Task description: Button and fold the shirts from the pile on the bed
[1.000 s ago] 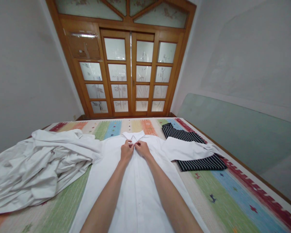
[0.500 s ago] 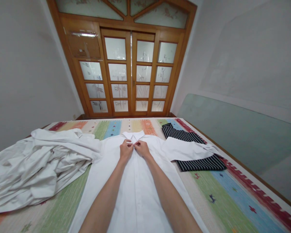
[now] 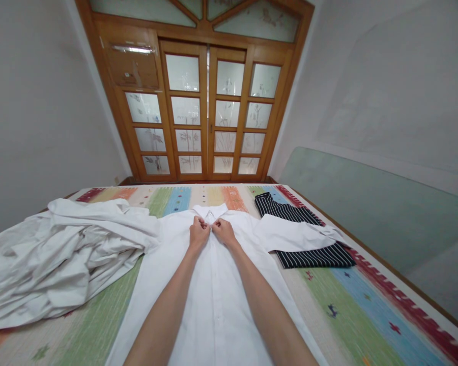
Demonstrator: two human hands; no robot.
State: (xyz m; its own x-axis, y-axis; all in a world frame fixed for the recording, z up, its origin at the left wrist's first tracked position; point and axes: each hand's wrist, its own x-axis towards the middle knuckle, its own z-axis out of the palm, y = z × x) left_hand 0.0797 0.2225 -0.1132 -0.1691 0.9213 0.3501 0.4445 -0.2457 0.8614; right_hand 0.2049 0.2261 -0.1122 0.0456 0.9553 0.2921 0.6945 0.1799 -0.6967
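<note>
A white collared shirt lies spread front side up, its collar pointing away from me and its button strip running down the middle. Just below the collar, my left hand pinches the shirt front at the strip. My right hand pinches the same spot from the other side, thumb and finger together. The fingertips of both hands nearly meet there. Any button between them is too small and covered to make out. One sleeve stretches right across a folded black-and-white striped garment.
A crumpled heap of white cloth covers the left side, against the shirt's shoulder. Underneath is a colourful striped bed cover. A pale green headboard-like panel stands along the right, and wooden glazed doors are beyond the far edge.
Both hands stay at the same spot below the collar. The fingers of my left hand have curled in a little more. The shirt and other garments lie as before.
</note>
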